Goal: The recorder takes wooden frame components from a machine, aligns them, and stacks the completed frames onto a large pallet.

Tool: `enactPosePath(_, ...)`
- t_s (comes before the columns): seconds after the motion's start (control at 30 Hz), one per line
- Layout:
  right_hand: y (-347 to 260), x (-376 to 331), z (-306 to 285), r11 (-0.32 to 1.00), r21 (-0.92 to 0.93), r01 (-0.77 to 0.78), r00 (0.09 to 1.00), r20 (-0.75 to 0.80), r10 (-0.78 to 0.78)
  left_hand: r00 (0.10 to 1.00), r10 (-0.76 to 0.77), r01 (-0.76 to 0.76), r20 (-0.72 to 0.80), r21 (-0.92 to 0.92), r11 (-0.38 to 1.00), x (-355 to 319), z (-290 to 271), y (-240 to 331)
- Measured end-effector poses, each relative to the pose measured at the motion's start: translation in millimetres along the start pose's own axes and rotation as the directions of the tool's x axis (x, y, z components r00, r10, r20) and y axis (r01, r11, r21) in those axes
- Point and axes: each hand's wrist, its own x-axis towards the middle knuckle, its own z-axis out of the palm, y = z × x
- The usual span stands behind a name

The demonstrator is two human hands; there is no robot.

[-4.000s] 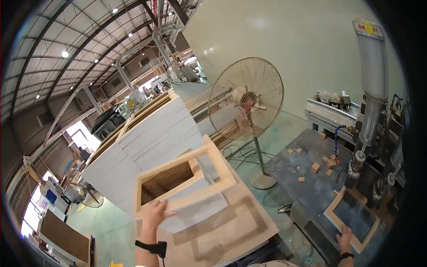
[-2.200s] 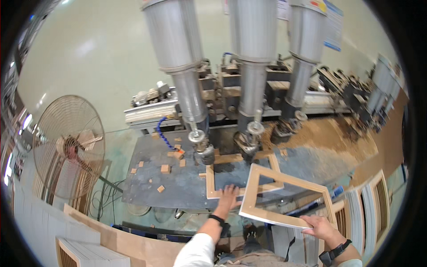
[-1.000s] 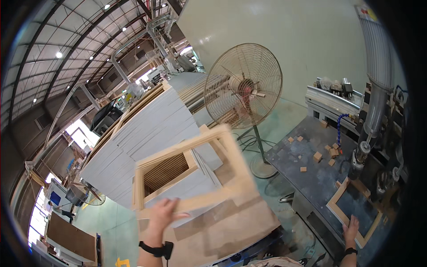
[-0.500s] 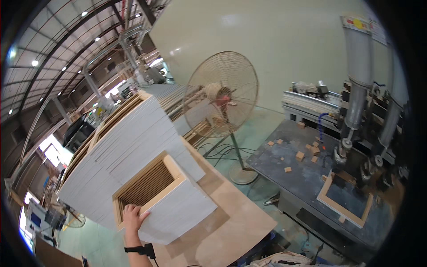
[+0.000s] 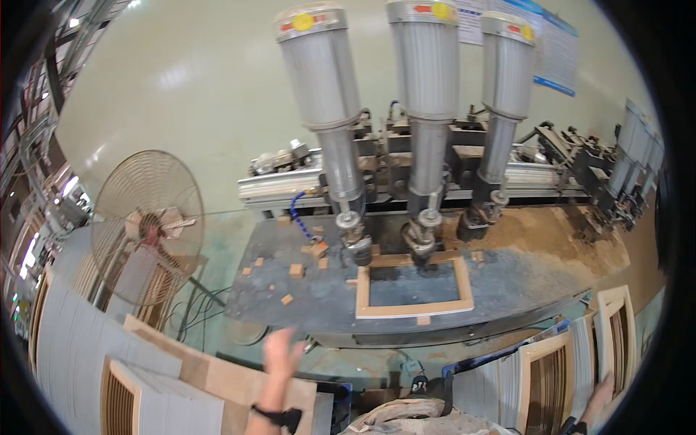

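Head view: left hand (image 5: 281, 354) open, empty; wooden frame (image 5: 413, 284) lies flat, long axis left-right.

The grey metal tabletop (image 5: 319, 297) carries a light wooden frame (image 5: 412, 288), lying flat near its front edge. Small wooden blocks (image 5: 296, 270) lie scattered to the left, and sawdust (image 5: 551, 235) covers the right part.

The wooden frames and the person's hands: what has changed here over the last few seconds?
The left hand, flat on the slatted frame on the stack half a second ago, is off it now, raised, open and empty. The view has swung from the stack to the machine table. The right hand is now by a frame at the right edge. The open frame lies under the presses as before.
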Motion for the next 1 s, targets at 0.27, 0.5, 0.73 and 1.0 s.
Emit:
enactPosePath(0.27,-231.0,-181.2,142.5,0.612,-0.201,0.765,0.529,0.739,-0.418,0.709,0.137,-0.217,0.692,0.029,0.976,49.1,280.7,136.2)
enactPosePath(0.5,-245.9,-226.6,347.7,0.213,0.45,0.867,-0.29,0.804,-0.519,0.82,0.411,-0.45,0.397,0.004,0.893,-44.8,299.0,89.7)
enactPosePath(0.73,-160.9,-285.2,512.3,0.268,0.525,0.807,-0.329,0.779,-0.534,0.468,0.448,-0.383,0.762,-0.281,0.88,-59.7,124.8,93.0)
enactPosePath(1.0,-114.9,-320.4,596.7,0.156,0.592,0.791,-0.35,0.647,-0.678,0.705,0.034,-0.289,0.708,0.244,0.926,-71.4,-130.7,65.9)
